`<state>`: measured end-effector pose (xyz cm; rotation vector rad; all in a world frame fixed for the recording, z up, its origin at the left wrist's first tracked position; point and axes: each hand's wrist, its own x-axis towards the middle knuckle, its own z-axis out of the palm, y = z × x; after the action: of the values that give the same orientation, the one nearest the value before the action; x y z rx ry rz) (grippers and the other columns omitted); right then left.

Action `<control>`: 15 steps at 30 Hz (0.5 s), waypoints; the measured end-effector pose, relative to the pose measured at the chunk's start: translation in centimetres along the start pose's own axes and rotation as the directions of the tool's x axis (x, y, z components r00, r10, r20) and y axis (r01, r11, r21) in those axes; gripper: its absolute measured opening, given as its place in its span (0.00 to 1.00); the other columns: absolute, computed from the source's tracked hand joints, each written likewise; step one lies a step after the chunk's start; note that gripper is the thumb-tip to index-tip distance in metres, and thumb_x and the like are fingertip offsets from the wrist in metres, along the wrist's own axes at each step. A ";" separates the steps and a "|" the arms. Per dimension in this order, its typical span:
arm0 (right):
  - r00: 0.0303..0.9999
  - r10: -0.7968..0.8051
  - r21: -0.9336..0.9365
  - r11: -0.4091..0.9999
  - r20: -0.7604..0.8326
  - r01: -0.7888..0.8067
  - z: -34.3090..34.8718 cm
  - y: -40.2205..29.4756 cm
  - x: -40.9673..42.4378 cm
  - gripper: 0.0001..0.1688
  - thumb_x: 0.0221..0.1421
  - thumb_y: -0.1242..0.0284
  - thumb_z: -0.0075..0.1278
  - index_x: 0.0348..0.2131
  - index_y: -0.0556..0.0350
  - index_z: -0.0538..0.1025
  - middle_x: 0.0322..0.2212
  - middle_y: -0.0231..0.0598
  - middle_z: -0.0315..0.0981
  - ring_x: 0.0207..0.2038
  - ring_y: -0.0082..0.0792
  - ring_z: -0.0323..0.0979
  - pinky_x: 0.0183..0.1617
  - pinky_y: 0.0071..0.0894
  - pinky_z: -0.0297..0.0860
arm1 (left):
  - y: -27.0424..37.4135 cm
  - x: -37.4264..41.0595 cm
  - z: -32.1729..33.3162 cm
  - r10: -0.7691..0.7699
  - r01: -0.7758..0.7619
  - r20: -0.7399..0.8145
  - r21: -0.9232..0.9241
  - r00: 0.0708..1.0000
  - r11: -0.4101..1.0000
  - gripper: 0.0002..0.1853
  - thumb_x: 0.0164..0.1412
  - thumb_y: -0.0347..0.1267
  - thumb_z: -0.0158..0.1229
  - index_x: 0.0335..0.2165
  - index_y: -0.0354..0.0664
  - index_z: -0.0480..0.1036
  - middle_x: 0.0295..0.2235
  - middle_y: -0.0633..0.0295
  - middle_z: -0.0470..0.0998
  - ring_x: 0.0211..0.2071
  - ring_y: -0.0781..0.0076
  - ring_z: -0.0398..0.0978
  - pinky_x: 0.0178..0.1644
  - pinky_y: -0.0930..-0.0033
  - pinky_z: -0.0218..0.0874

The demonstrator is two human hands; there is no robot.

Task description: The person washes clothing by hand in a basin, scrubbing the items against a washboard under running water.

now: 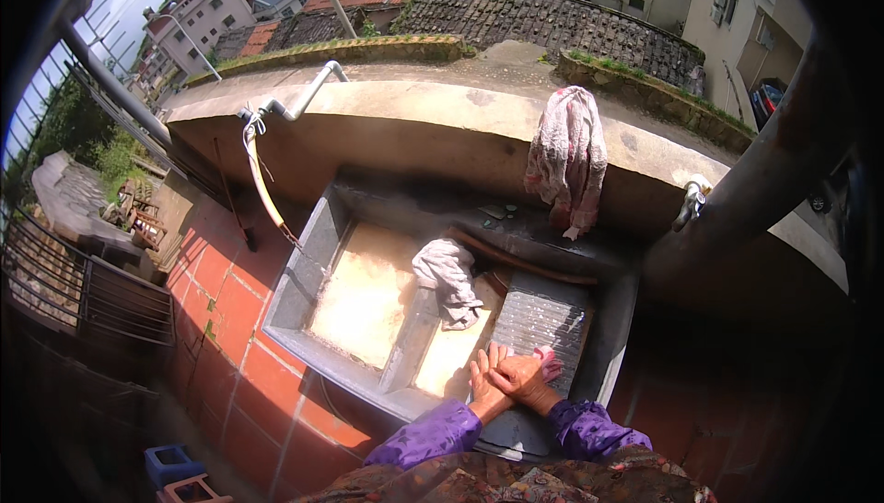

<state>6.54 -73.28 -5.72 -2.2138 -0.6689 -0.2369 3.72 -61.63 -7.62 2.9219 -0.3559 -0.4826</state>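
Note:
Over the lower end of a ridged washboard (pixel 539 316) set in a stone sink, my left hand (pixel 489 384) and my right hand (pixel 521 377) meet and overlap. Pink cloth (pixel 549 363) shows at the far side of my right hand, which seems to hold it; part of it is hidden under the hands. The fingers of my left hand point up the board, and whether they grip anything cannot be told. A crumpled pale cloth (pixel 449 278) hangs over the divider of the sink, to the left of the washboard.
The stone sink (pixel 293 344) stands against a low wall (pixel 414 99). A pinkish towel (pixel 570 150) drapes over the wall. A yellowish hose (pixel 261 182) hangs from a pipe at left, and a metal tap (pixel 690 206) is at right. A blue plastic stool (pixel 173 463) stands at lower left.

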 end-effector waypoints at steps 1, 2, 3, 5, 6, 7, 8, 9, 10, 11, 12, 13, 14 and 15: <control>0.990 0.137 0.035 0.990 0.044 -0.139 -0.2 1.3 2.0 0.14 0.51 0.63 0.55 0.20 0.53 0.74 0.19 0.46 0.72 0.24 0.49 0.73 0.28 0.46 0.67 | 1.0 0.1 -3.7 -0.039 0.045 0.042 -0.167 0.998 0.985 0.56 0.45 0.61 0.59 0.64 0.40 0.51 0.65 0.44 0.49 0.64 0.33 0.45 0.65 0.38 0.38; 0.974 0.221 -0.066 0.974 0.051 -0.218 0.8 3.8 3.1 0.15 0.53 0.64 0.53 0.22 0.55 0.74 0.21 0.48 0.72 0.27 0.52 0.73 0.30 0.48 0.68 | 1.3 0.2 -2.8 -0.074 0.078 0.027 -0.218 0.997 0.973 0.62 0.39 0.63 0.63 0.62 0.35 0.52 0.64 0.41 0.50 0.64 0.31 0.45 0.64 0.37 0.38; 0.963 0.263 -0.074 0.963 0.056 -0.259 1.5 5.5 4.7 0.15 0.54 0.63 0.54 0.23 0.55 0.74 0.23 0.49 0.73 0.28 0.53 0.73 0.31 0.49 0.67 | 1.5 0.2 -3.3 -0.083 0.089 0.032 -0.267 0.996 0.960 0.62 0.39 0.63 0.63 0.62 0.34 0.51 0.64 0.41 0.50 0.64 0.31 0.44 0.65 0.36 0.38; 0.985 0.175 -0.141 0.975 -0.003 -0.174 1.6 6.5 5.6 0.17 0.53 0.61 0.54 0.24 0.57 0.74 0.24 0.47 0.73 0.29 0.52 0.73 0.33 0.48 0.67 | 1.4 0.3 -4.1 -0.075 0.085 0.043 -0.314 0.996 0.946 0.63 0.39 0.63 0.63 0.62 0.32 0.50 0.64 0.41 0.50 0.64 0.31 0.44 0.65 0.36 0.37; 0.987 0.161 -0.159 0.974 -0.013 -0.161 1.3 6.0 5.4 0.18 0.53 0.60 0.55 0.25 0.58 0.75 0.23 0.47 0.73 0.29 0.52 0.73 0.33 0.48 0.67 | 1.4 0.3 -4.3 -0.069 0.081 0.050 -0.322 0.996 0.943 0.63 0.39 0.63 0.63 0.62 0.32 0.50 0.64 0.41 0.50 0.64 0.31 0.44 0.65 0.35 0.36; 0.971 0.231 -0.156 0.959 -0.060 -0.237 1.6 4.9 5.0 0.16 0.51 0.62 0.57 0.23 0.58 0.75 0.22 0.46 0.74 0.28 0.50 0.73 0.35 0.45 0.68 | 0.9 0.1 -4.3 -0.084 0.094 0.046 -0.281 0.995 0.955 0.62 0.40 0.63 0.63 0.63 0.35 0.49 0.64 0.41 0.50 0.64 0.31 0.44 0.65 0.35 0.37; 0.961 0.274 -0.059 0.959 -0.042 -0.276 0.7 3.5 4.1 0.16 0.50 0.63 0.57 0.22 0.57 0.75 0.21 0.46 0.74 0.27 0.49 0.73 0.36 0.45 0.68 | 0.8 -0.1 -3.6 -0.067 0.076 0.042 -0.258 0.997 0.963 0.60 0.41 0.62 0.62 0.63 0.37 0.50 0.64 0.42 0.50 0.64 0.31 0.44 0.64 0.34 0.37; 0.953 0.302 0.037 0.953 -0.027 -0.301 -0.4 1.6 3.2 0.16 0.50 0.63 0.57 0.21 0.57 0.75 0.21 0.46 0.74 0.27 0.48 0.73 0.36 0.44 0.68 | 0.5 0.0 -2.9 -0.052 0.056 0.023 -0.232 0.998 0.971 0.59 0.42 0.62 0.62 0.63 0.38 0.50 0.64 0.42 0.50 0.64 0.30 0.44 0.64 0.33 0.38; 0.941 0.339 0.126 0.934 -0.011 -0.335 -1.6 0.1 2.0 0.15 0.49 0.64 0.58 0.20 0.56 0.75 0.21 0.45 0.74 0.26 0.47 0.73 0.36 0.43 0.69 | 0.6 0.4 -2.5 -0.027 0.028 0.010 -0.208 1.000 0.978 0.58 0.43 0.61 0.62 0.63 0.39 0.51 0.64 0.43 0.50 0.64 0.30 0.45 0.63 0.32 0.38; 0.973 0.225 0.072 0.971 0.046 -0.228 -2.2 -2.0 1.3 0.16 0.49 0.64 0.57 0.18 0.56 0.75 0.20 0.45 0.75 0.24 0.47 0.73 0.35 0.43 0.69 | -0.4 -0.1 -3.0 -0.022 0.025 0.020 -0.179 1.000 0.984 0.51 0.48 0.58 0.59 0.63 0.43 0.53 0.65 0.46 0.50 0.64 0.30 0.46 0.62 0.30 0.40; 0.981 0.183 0.021 0.983 0.063 -0.185 -2.4 -2.5 0.9 0.15 0.50 0.64 0.57 0.19 0.55 0.75 0.21 0.44 0.75 0.23 0.46 0.73 0.34 0.43 0.69 | -1.1 0.4 1.1 -0.014 0.003 -0.099 -0.106 0.995 0.994 0.46 0.51 0.55 0.57 0.62 0.45 0.56 0.64 0.47 0.51 0.63 0.29 0.47 0.61 0.29 0.41; 0.986 0.149 -0.026 0.989 0.079 -0.147 -2.6 -2.6 0.2 0.14 0.50 0.64 0.57 0.19 0.54 0.75 0.21 0.44 0.75 0.22 0.45 0.73 0.33 0.43 0.69 | -0.9 0.3 1.5 0.015 -0.033 -0.148 -0.123 0.989 0.992 0.45 0.51 0.54 0.56 0.62 0.45 0.56 0.64 0.47 0.52 0.63 0.29 0.48 0.61 0.29 0.41; 0.986 0.160 -0.040 0.987 0.054 -0.158 -1.9 -1.6 -0.2 0.13 0.51 0.64 0.56 0.21 0.52 0.76 0.21 0.42 0.75 0.22 0.43 0.73 0.31 0.43 0.69 | -0.5 0.0 1.2 0.042 -0.069 -0.195 -0.132 0.980 0.989 0.44 0.51 0.53 0.56 0.62 0.45 0.57 0.63 0.47 0.53 0.62 0.30 0.48 0.61 0.30 0.42; 0.988 0.152 -0.030 0.988 0.035 -0.151 -0.8 -0.9 0.1 0.11 0.52 0.64 0.55 0.22 0.50 0.77 0.22 0.40 0.75 0.22 0.41 0.73 0.30 0.43 0.68 | -0.3 0.1 -1.2 0.020 -0.031 -0.099 -0.119 0.995 0.992 0.46 0.50 0.54 0.58 0.62 0.43 0.56 0.62 0.46 0.54 0.61 0.30 0.50 0.61 0.32 0.44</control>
<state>6.19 -73.31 -4.56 -2.2877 -0.5162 -0.1286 4.31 -61.24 -6.62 2.8075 -0.3382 -0.3438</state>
